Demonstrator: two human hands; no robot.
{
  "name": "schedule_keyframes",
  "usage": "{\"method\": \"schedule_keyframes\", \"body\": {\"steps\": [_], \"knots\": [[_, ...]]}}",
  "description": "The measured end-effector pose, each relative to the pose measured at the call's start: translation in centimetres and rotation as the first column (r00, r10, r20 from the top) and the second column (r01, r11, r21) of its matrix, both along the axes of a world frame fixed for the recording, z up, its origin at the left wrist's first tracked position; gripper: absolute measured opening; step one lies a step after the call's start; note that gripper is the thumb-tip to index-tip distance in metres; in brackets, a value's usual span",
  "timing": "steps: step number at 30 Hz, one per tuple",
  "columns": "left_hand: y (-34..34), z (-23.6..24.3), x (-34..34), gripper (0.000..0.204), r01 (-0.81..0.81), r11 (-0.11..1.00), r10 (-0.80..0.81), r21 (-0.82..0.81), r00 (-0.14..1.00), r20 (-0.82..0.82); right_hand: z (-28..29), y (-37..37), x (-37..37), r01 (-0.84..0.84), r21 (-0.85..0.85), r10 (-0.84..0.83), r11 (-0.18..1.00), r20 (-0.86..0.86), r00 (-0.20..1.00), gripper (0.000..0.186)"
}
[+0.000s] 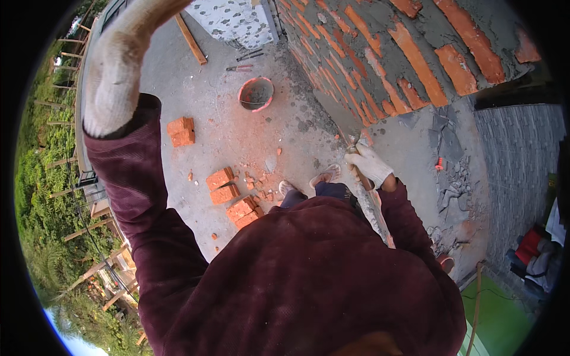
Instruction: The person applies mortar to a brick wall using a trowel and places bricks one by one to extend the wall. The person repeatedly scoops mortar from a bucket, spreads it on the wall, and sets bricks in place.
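My left hand (113,89), in an off-white knitted glove, is raised at the upper left; its fingers are hidden or cut off at the top edge. Low on the right, my right hand (369,163), in a white glove, is closed on a long, narrow, mortar-smeared board (373,210) that slants down beside my body. The board's upper end is by the foot of a brick wall (424,59) with rough grey mortar joints. My sandalled feet (323,175) show on the concrete below.
A red-rimmed bucket (256,93) stands ahead, near tools (243,66) and a plank (190,38). Brick stacks (240,210) and broken pieces lie to the left, beside an edge with greenery beyond. Rubble (451,196) and a grey tiled wall (513,160) are at the right.
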State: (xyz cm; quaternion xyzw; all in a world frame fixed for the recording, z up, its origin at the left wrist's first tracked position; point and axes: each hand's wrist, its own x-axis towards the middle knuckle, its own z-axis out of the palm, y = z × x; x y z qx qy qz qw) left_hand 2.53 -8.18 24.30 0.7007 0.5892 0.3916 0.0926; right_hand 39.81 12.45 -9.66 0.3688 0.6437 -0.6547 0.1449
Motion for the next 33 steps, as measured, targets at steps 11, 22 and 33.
{"method": "schedule_keyframes", "body": {"steps": [11, 22, 33], "knots": [[-27.4, -49.8, 6.2, 0.037, 0.183, 0.329, 0.943, -0.926, -0.014, 0.332, -6.1, -8.4, -7.1, 0.313, -0.280, -0.226, 0.908, 0.301, 0.926, 0.021], [-14.3, -69.8, -10.7, 0.049, -0.211, 0.396, 0.702, -0.894, -0.557, 0.443, -18.2, -13.8, -12.7, 0.231, -0.402, -0.022, 0.886, 0.462, 0.886, 0.012], [0.7, -87.7, -22.4, 0.069, -0.321, 0.571, 0.448, -0.756, -0.650, 0.614, -19.0, -11.1, -11.3, 0.332, -0.339, -0.197, 0.880, 0.376, 0.905, 0.021]]}}
